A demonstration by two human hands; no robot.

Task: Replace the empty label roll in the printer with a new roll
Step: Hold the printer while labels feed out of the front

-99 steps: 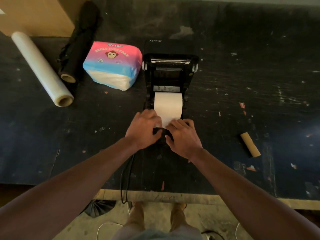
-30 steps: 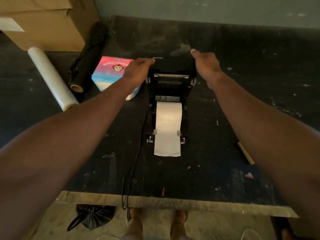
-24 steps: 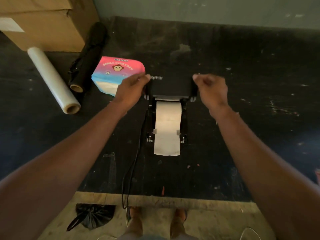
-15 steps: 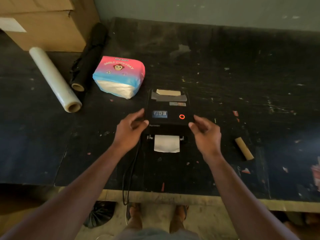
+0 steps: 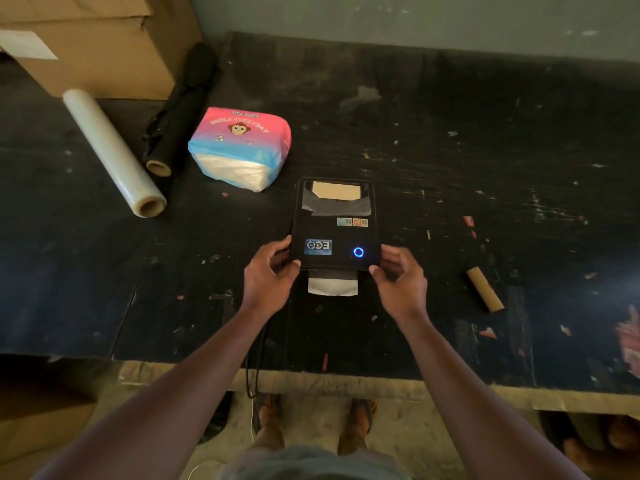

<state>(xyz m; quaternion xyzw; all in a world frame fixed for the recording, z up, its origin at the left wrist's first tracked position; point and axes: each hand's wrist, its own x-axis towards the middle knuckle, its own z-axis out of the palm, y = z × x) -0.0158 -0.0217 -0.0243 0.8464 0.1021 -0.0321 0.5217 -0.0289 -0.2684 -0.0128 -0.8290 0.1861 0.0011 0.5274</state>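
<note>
Scuffed black tabletop (image 5: 450,140) fills most of the view, with a grey wall behind it and a pale floor below its near edge. Near the middle of it sits the black label printer (image 5: 335,225), lid down, its long axis running away from the person and its paper slot facing them. A blue ring light (image 5: 358,252) glows on the lid's near right part, with a small blue sticker (image 5: 318,246) to its left. A short tongue of white label paper (image 5: 332,286) sticks out of the front slot toward the table edge. The left hand (image 5: 268,276) cups the printer's near left corner, fingers curled and partly spread, thumb tip at the lid's front edge. The right hand (image 5: 398,277) mirrors it at the near right corner, thumb tip touching the front edge and fingers curved loosely around the side; whether those fingers press on the casing cannot be told. A black cable (image 5: 254,362) runs from the printer's near left over the table edge. Well to the right lies an empty cardboard core (image 5: 484,289). Left of the printer's far end rests a pink and blue tissue pack (image 5: 240,147), then a black roll (image 5: 180,112), a roll of clear film (image 5: 112,150), and cardboard boxes (image 5: 97,43) in the far corner.
</note>
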